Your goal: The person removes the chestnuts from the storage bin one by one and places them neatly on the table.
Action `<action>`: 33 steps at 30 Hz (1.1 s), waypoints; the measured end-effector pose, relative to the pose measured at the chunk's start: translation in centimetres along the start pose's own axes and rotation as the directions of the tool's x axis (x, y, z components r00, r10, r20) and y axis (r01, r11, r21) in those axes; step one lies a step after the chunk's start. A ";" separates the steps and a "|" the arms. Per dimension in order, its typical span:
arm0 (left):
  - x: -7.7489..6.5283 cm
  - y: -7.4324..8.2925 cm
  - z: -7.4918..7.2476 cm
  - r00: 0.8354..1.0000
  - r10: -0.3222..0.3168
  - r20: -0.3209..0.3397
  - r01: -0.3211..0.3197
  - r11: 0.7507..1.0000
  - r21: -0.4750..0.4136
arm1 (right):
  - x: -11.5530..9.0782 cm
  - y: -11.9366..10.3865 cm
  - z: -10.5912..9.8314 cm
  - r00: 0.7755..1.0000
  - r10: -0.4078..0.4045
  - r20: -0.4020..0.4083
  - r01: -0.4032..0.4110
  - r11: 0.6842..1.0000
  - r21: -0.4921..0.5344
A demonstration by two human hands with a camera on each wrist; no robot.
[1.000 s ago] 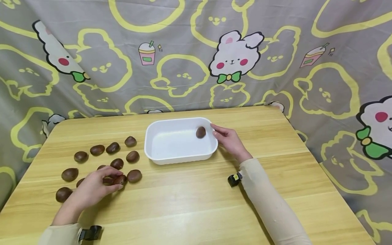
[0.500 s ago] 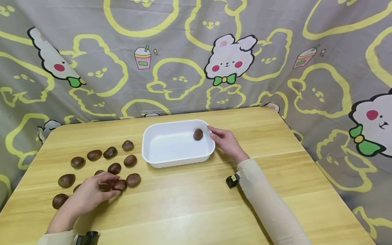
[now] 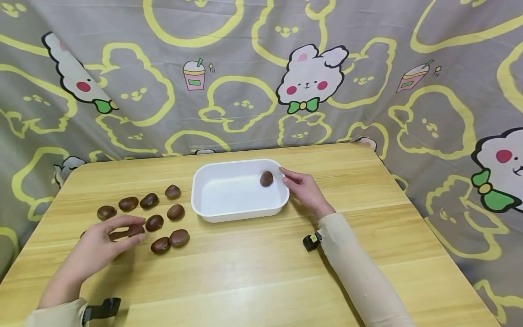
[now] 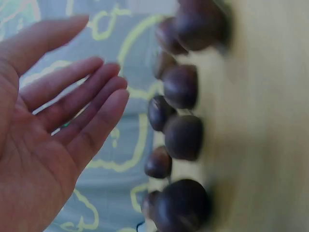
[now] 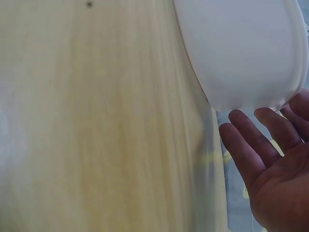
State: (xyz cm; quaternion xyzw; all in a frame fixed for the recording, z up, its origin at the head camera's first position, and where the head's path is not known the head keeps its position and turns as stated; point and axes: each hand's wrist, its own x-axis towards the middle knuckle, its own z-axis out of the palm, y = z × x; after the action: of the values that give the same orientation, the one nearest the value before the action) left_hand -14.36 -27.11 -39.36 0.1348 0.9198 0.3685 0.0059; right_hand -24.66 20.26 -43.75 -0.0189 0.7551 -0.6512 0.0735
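Over the chestnuts (image 3: 154, 223) at the left of the table hovers my left hand (image 3: 93, 247), its fingers extended and nothing between them in the left wrist view. Part of the group is hidden behind it; a brown chestnut (image 3: 136, 230) shows between its thumb and fingers. Two chestnuts (image 3: 160, 245) lie side by side to the right of that hand. A white plastic tray (image 3: 237, 212) stands mid-table with one chestnut (image 3: 267, 178) at its right end. My right hand (image 3: 305, 190) rests its fingertips against the tray's right end, fingers nearly straight in the right wrist view.
The wooden table (image 3: 261, 281) has its far edge close to a grey curtain (image 3: 241, 41) with yellow outlines and rabbit prints. More chestnuts (image 3: 173, 191) lie just left of the tray. Each wrist carries a black camera strap (image 3: 102, 309).
My left hand has drawn back to the left from the front pair of chestnuts, which now lies uncovered. The right hand stays at the tray's end.
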 end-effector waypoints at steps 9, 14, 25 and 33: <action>3.7 3.5 -1.0 0.999 0.023 -0.044 -0.025 0.999 -0.029 | -0.1 0.2 0.1 1.000 -0.023 -0.015 0.023 1.000 -0.006; 6.8 5.4 -0.9 0.988 0.150 0.038 -0.148 0.988 -0.049 | -0.1 0.2 0.1 0.999 -0.034 -0.014 0.034 0.999 -0.006; 13.5 9.9 1.3 0.956 0.248 0.158 -0.226 0.963 -0.143 | -0.2 0.2 0.2 0.999 -0.040 -0.022 0.040 0.999 -0.003; 17.5 12.7 4.1 0.931 0.301 0.208 -0.273 0.950 -0.154 | -0.4 0.0 0.4 0.998 -0.052 -0.033 0.052 0.998 -0.018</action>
State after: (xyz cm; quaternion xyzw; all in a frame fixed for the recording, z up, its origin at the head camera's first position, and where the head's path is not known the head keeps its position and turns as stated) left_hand -27.67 -11.14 -32.21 0.3088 0.8589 0.4032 0.0660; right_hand -24.23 19.93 -43.73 -0.0284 0.7611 -0.6466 0.0438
